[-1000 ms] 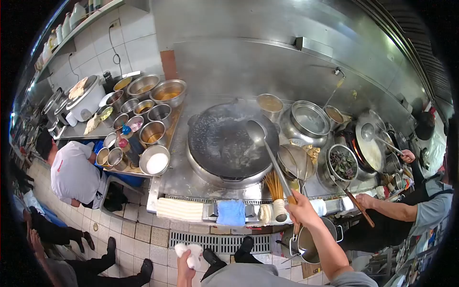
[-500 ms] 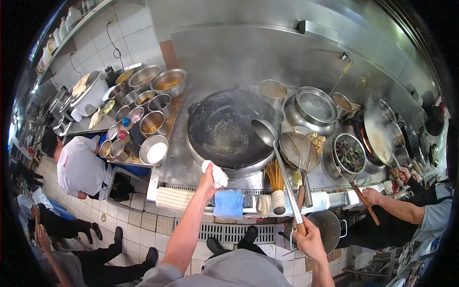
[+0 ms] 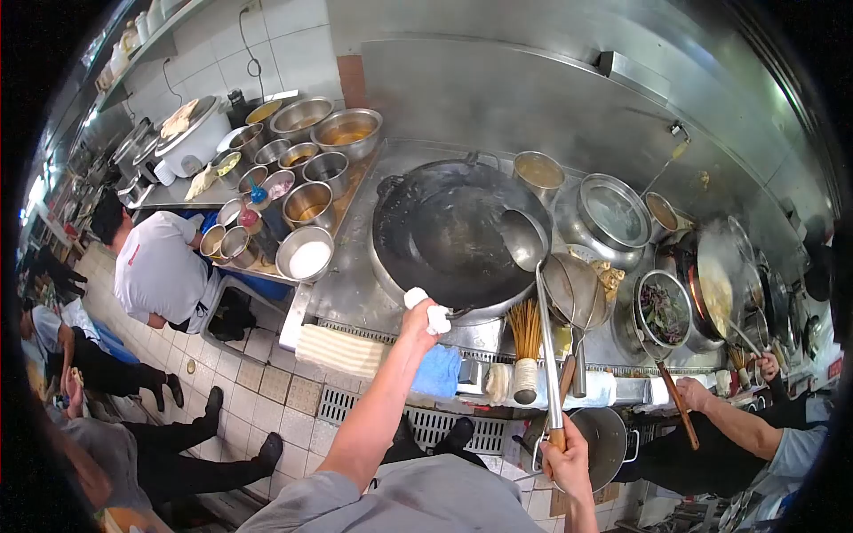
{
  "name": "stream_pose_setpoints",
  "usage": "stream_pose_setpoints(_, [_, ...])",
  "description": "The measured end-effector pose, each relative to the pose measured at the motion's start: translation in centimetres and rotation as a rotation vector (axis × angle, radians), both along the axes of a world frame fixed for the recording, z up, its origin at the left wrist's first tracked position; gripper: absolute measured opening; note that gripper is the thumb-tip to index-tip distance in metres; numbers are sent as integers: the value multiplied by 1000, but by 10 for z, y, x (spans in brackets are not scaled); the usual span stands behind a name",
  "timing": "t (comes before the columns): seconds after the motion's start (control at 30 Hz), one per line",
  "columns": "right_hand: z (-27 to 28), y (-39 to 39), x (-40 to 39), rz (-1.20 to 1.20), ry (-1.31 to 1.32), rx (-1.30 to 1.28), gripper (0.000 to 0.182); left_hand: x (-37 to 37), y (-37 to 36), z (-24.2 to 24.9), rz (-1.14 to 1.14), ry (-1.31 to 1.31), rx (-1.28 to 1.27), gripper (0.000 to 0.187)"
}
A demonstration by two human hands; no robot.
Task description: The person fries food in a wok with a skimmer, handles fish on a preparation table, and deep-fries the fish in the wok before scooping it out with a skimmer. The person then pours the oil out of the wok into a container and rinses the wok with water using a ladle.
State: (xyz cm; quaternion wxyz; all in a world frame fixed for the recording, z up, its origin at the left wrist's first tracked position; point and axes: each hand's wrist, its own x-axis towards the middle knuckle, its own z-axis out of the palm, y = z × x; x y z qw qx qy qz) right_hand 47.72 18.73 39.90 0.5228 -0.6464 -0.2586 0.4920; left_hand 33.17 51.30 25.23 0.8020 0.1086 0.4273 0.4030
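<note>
My left hand (image 3: 416,327) is closed around a folded white cloth (image 3: 432,314) at the near rim of a large dark wok (image 3: 435,222). Whether it also grips the wok's handle is hidden by the cloth. In my right hand (image 3: 567,457) is the wooden handle end of a long metal ladle (image 3: 524,238). The ladle's bowl hangs over the right side of the wok. The wok's inside looks dark and wet. Just right of the wok lie a mesh strainer (image 3: 576,289) and a bamboo wok brush (image 3: 525,342).
Metal bowls of sauces and a bowl of white powder (image 3: 307,256) crowd the left shelf. At right stand a pot of leafy greens (image 3: 663,306) and a co-worker's steaming wok (image 3: 713,284). A large pot (image 3: 597,449) is beside my right hand. Other people stand at left.
The view has turned, shifting the scene to the right. The pale wet patch in the wok's middle no longer shows. Both hands keep their holds on the cloth and ladle.
</note>
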Motion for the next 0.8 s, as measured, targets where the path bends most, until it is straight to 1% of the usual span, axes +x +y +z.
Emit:
stream_pose_setpoints(0.1, [1, 2, -9, -37, 11, 9, 57, -11, -16, 4, 12, -41, -17, 5])
stream_pose_setpoints(0.17, [2, 7, -12, -38, -14, -7, 57, -16, -25, 6, -1, -209, -15, 5])
stream_pose_setpoints(0.23, [5, 10, -14, -48, -38, -25, 57, -20, -34, 13, -3, -207, 5, 4])
stream_pose_setpoints(0.3, [9, 15, -18, -65, -62, -5, 41, -24, -41, 27, -21, -286, -83, 5])
stream_pose_setpoints(0.37, [11, 18, -23, -69, -95, -18, 38, -31, -46, 33, -18, -309, -95, 6])
stream_pose_setpoints(0.43, [12, 22, -25, -71, -65, 7, 39, -38, -51, 31, -63, -365, -87, 7])
stream_pose_setpoints(0.47, [12, 21, -23, -26, -92, -31, 55, -41, -55, 37, -20, -363, -117, 6])
stream_pose_setpoints(0.57, [18, 27, -28, -33, -80, -36, 55, -53, -64, 28, -71, -383, -135, 6])
stream_pose_setpoints(0.6, [23, 30, -31, -28, -70, -36, 57, -57, -66, 25, -91, -453, -149, 7])
stream_pose_setpoints(0.7, [28, 35, -41, -32, -57, -23, 58, -65, -76, 29, -26, -467, -159, 8])
stream_pose_setpoints(0.8, [37, 42, -46, -2, -35, -8, 58, -71, -79, 25, -3, -564, -175, 9])
